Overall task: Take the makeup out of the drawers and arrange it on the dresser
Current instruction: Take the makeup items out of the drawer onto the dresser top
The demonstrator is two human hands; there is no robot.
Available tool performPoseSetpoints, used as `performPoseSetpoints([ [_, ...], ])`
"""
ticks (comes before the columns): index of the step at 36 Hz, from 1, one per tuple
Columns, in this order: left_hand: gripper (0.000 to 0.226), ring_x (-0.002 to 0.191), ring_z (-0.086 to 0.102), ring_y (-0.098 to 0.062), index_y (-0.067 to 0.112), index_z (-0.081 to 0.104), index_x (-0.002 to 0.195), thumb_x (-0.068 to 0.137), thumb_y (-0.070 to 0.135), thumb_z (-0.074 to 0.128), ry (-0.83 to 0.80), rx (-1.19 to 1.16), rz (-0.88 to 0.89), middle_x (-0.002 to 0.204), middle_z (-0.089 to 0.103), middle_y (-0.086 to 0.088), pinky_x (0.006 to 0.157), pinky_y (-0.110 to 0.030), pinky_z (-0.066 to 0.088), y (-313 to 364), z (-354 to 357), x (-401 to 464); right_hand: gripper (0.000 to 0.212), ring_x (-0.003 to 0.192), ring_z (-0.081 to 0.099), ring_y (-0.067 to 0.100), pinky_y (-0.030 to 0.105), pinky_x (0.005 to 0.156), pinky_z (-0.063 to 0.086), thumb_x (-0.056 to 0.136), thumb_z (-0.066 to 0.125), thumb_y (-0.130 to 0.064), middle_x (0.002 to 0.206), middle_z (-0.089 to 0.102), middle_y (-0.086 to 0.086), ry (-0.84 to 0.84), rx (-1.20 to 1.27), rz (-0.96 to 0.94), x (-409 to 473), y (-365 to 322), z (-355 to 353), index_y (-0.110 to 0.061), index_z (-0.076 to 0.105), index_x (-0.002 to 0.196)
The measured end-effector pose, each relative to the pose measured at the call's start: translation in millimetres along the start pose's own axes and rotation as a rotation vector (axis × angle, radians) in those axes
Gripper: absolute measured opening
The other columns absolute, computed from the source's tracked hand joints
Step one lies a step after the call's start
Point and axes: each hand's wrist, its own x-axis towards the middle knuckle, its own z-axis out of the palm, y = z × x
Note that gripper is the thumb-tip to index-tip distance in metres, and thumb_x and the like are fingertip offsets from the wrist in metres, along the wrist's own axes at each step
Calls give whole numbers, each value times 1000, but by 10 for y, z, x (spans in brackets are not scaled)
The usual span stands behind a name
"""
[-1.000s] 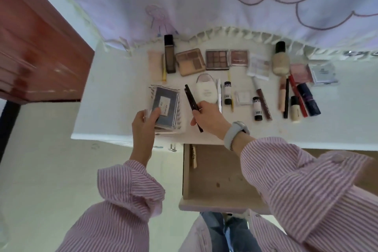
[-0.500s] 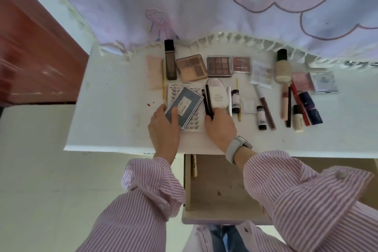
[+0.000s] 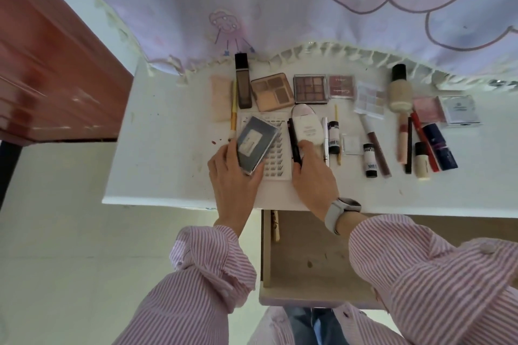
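Already most of the makeup looks set out on the white table (image 3: pixel 168 148), so the task seems near its end. At the far left of the rows lie a pale flat pack (image 3: pixel 220 98) and a tall dark bottle (image 3: pixel 242 81), then the brown palette (image 3: pixel 273 91). Nearer, the left hand (image 3: pixel 232 176) holds the dark blue case (image 3: pixel 256 144) with thumb and fingers round its near end, tilted on top of the lash tray (image 3: pixel 276 154). Just right, the right hand (image 3: pixel 314 176) pinches the black pencil (image 3: pixel 293 143) beside the white tube (image 3: pixel 307 126). Farther right, lipsticks and bottles lie in rows. Below, the open drawer (image 3: pixel 308 255) shows only one slim gold-brown item (image 3: pixel 276 225) at its left wall, probably what is left, besides placing these two.
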Motion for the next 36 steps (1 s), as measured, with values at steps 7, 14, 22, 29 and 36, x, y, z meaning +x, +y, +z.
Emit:
performPoseSetpoints([
  [7,61,115,37,-34,12,36,136,86,39,60,195,48,-304,129,40,-19,96,-43,31,-140,-139,72,39,79,55,32,40,64,47,94,34,-9,111,54,11,-29,-195,-137,86,-18,-49,-15,35,132],
  [14,60,115,34,-37,20,33,140,89,44,53,123,152,-413,132,35,-19,95,-46,28,-223,-113,169,49,88,57,33,40,69,48,93,35,-8,113,53,12,-32,-248,-58,222,91,-77,-18,27,140],
  [22,51,129,24,-33,25,37,138,91,41,48,5,178,-332,143,29,-14,103,-48,21,-179,-66,182,32,90,55,29,32,66,40,96,35,-19,113,49,11,23,-193,-38,172,73,-90,-10,44,125],
  [29,60,138,13,-30,22,28,143,90,39,50,-31,91,-280,154,14,-12,109,-48,16,-190,-112,21,31,96,50,23,31,67,44,94,38,-18,111,49,7,91,-182,-106,-56,153,-42,-11,46,123],
  [36,53,128,29,-30,17,40,132,85,42,40,88,69,-80,142,34,-17,101,-49,28,-41,-91,-611,28,85,59,21,20,61,40,85,46,0,103,60,10,121,-35,-373,-561,428,-97,-3,59,110],
])
